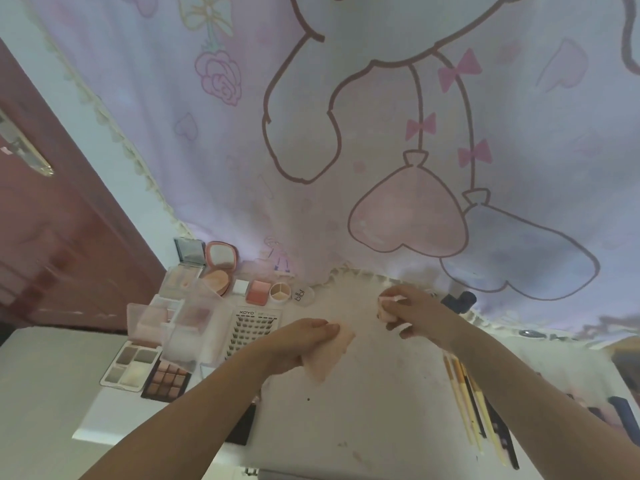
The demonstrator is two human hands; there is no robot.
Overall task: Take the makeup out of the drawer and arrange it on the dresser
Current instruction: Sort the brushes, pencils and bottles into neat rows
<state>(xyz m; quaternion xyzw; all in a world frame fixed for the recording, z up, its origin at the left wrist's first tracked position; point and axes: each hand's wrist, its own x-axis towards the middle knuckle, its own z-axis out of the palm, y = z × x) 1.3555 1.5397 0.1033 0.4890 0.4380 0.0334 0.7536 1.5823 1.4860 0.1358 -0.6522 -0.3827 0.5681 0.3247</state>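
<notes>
Arranging step, mid-placement: left hand (294, 344) fingers curled round peach powder puff (329, 358), right hand (405, 311) pinching pink makeup sponge (388, 308); next, probably set each on bare dresser top (363, 410) beneath the fingers.

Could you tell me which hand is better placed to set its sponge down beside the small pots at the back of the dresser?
Probably the right hand: it holds its pink sponge near the back edge, level with the small pots. The left hand grips a peach puff nearer the person.
</notes>
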